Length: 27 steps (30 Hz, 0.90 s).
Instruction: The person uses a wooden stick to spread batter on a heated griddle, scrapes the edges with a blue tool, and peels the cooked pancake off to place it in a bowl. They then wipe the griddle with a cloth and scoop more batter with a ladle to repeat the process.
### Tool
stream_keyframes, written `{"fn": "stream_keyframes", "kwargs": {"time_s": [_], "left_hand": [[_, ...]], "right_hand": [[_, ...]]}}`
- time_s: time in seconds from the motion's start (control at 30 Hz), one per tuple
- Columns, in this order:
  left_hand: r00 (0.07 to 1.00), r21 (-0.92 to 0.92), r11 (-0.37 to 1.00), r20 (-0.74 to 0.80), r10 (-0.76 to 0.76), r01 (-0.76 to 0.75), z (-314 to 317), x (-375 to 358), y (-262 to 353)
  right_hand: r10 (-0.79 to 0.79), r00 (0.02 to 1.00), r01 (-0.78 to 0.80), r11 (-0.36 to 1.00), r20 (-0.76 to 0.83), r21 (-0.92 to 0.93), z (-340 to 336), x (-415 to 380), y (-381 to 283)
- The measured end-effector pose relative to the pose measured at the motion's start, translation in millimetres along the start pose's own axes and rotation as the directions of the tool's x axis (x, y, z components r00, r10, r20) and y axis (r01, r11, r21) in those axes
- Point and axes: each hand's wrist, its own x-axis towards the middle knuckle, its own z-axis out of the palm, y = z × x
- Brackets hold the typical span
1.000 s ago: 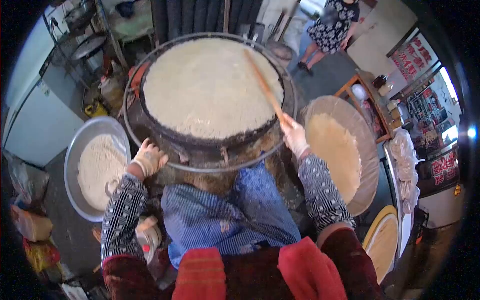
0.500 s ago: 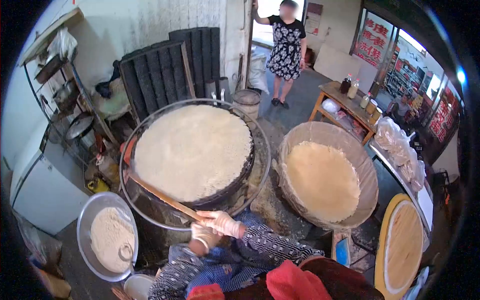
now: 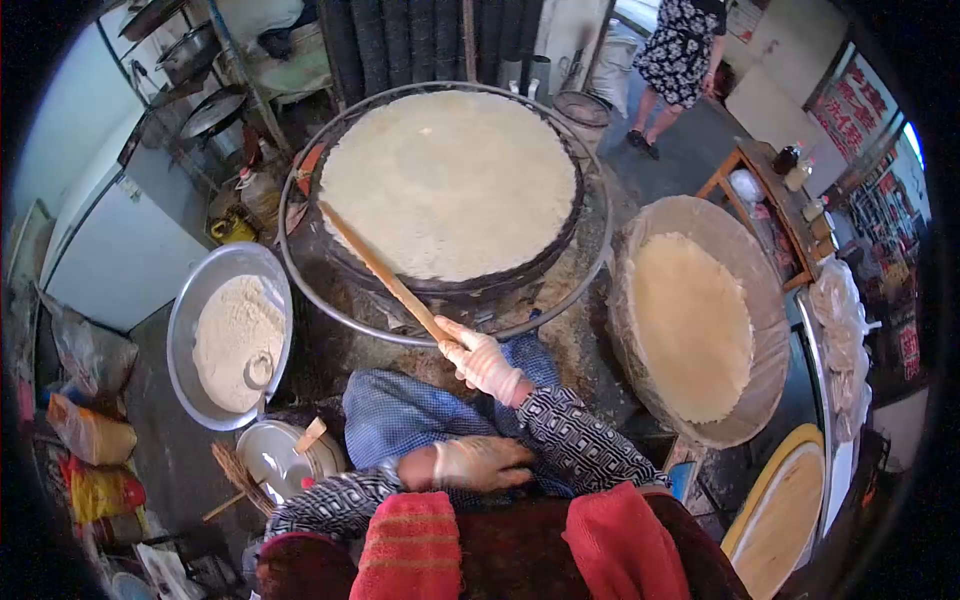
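In the head view, my gloved right hand [image 3: 485,362] is closed round the lower end of a long, flat wooden spatula [image 3: 385,274]. Its far end reaches over the near-left edge of a large round griddle [image 3: 455,290]. A wide, pale flatbread [image 3: 450,185] covers nearly all of the griddle's surface. Lower down, my gloved left hand [image 3: 480,463] is off the spatula, with its fingers stretched out above my blue checked apron [image 3: 400,410]. A metal ring [image 3: 590,290] surrounds the griddle.
To the left stands a metal bowl [image 3: 185,350] of flour [image 3: 240,335] with a ladle [image 3: 259,373]; a pail [image 3: 325,455] sits below it. On the right are a lined basket [image 3: 765,330] holding flatbread and a round board [image 3: 775,520]. A person [image 3: 675,70] stands behind.
My left hand has let go of the spatula and dropped toward my lap, while my right hand keeps its hold. The view has tilted down and shifted left.
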Motion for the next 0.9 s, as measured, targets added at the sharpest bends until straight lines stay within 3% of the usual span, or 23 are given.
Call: {"fn": "stream_keyframes", "kwargs": {"time_s": [0.03, 0.07, 0.1, 0.13, 0.17, 0.2, 0.23, 0.27, 0.3, 0.33, 0.37, 0.4, 0.43, 0.47, 0.5, 0.57, 0.63, 0.67, 0.7, 0.77, 0.83, 0.87, 0.9], "left_hand": [[1.0, -0.003, 1.0, 0.011, -0.003, 0.003, -14, -14, -7], [0.996, 0.011, 0.997, -0.049, -0.069, 0.07, -28, -28, -12], [0.996, 0.068, 0.997, -0.08, -0.037, 0.043, -47, -46, -25], [0.971, 0.037, 0.996, -0.228, -0.076, 0.087, -61, -66, -39], [0.925, 0.176, 0.984, -0.378, 0.043, 0.026, -72, -91, -71], [0.877, 0.315, 0.943, -0.476, 0.06, 0.106, -103, -109, -65], [0.771, 0.162, 0.888, -0.577, -0.269, 0.431, -122, -123, -67], [0.685, 0.233, 0.874, -0.714, -0.143, 0.426, -124, -150, -127], [0.533, 0.316, 0.81, -0.846, 0.005, 0.494, -135, -165, -161], [0.517, 0.315, 0.665, -0.846, -0.126, 0.677, -160, -165, -136], [0.453, 0.269, 0.54, -0.858, -0.242, 0.798, -172, -165, -137], [0.494, 0.388, 0.416, -0.85, -0.183, 0.822, -171, -170, -158], [0.538, 0.492, 0.276, -0.834, -0.122, 0.826, -169, -171, -178], [0.582, 0.546, 0.209, -0.722, -0.375, 0.811, -169, -164, -180], [0.561, 0.606, 0.158, -0.563, -0.607, 0.779, -166, -154, -181], [0.713, 0.694, 0.304, -0.427, -0.556, 0.653, -155, -145, -189], [0.761, 0.69, 0.356, -0.458, -0.46, 0.63, -136, -121, -172], [0.747, 0.611, 0.43, -0.532, -0.398, 0.665, -126, -108, -166], [0.716, 0.524, 0.504, -0.605, -0.347, 0.687, -114, -92, -159], [0.519, 0.427, 0.366, -0.33, -0.788, 0.827, -117, -41, -105], [0.561, 0.46, 0.382, -0.359, -0.746, 0.802, -100, -12, -87], [0.678, 0.465, 0.497, -0.557, -0.479, 0.733, -77, -12, -99], [0.698, 0.501, 0.59, -0.698, -0.156, 0.633, -59, -8, -114]], "right_hand": [[0.006, 1.0, -0.006, 1.0, 0.015, 0.001, -4, -3, -4], [-0.048, 0.997, 0.057, 0.988, -0.062, 0.147, -16, -3, -9], [-0.085, 0.985, 0.125, 0.951, -0.147, 0.285, -32, -1, -12], [-0.065, 0.967, 0.155, 0.916, -0.245, 0.371, -55, 7, -18], [-0.033, 0.94, 0.193, 0.872, -0.34, 0.449, -81, 15, -23], [-0.048, 0.901, 0.238, 0.886, -0.431, 0.399, -112, 22, -13], [-0.064, 0.854, 0.275, 0.898, -0.516, 0.344, -129, 26, 1], [-0.049, 0.859, 0.259, 0.9, -0.51, 0.351, -124, 25, 4], [-0.044, 0.87, 0.187, 0.951, -0.491, 0.247, -118, 24, 4], [-0.041, 0.88, 0.119, 0.984, -0.474, 0.135, -111, 25, 4], [-0.147, 0.896, 0.19, 0.98, -0.419, 0.062, -96, 31, 18], [-0.218, 0.905, 0.224, 0.974, -0.366, -0.027, -82, 39, 38], [-0.571, 0.748, 0.499, 0.82, -0.34, -0.28, -66, 61, 75], [-0.28, 0.92, 0.272, 0.96, -0.273, -0.068, -42, 33, 43], [-0.095, 0.97, 0.1, 0.995, -0.226, 0.011, -25, 22, 34], [0.137, 0.987, -0.123, 0.981, -0.086, 0.15, -9, -3, 11], [0.07, 0.994, -0.054, 0.982, -0.087, 0.18, -13, -14, 16], [-0.089, 0.987, 0.106, 0.987, -0.137, 0.12, -21, -20, 15], [-0.081, 0.966, 0.102, 0.992, -0.247, 0.074, -28, -29, -11], [-0.246, 0.889, 0.295, 0.953, -0.386, 0.074, -63, -10, -8], [-0.054, 0.848, 0.214, 0.945, -0.527, 0.248, -107, 24, 3], [-0.035, 0.845, 0.189, 0.953, -0.534, 0.237, -114, 35, 5], [-0.013, 0.838, 0.159, 0.962, -0.546, 0.221, -120, 41, 3]]}}
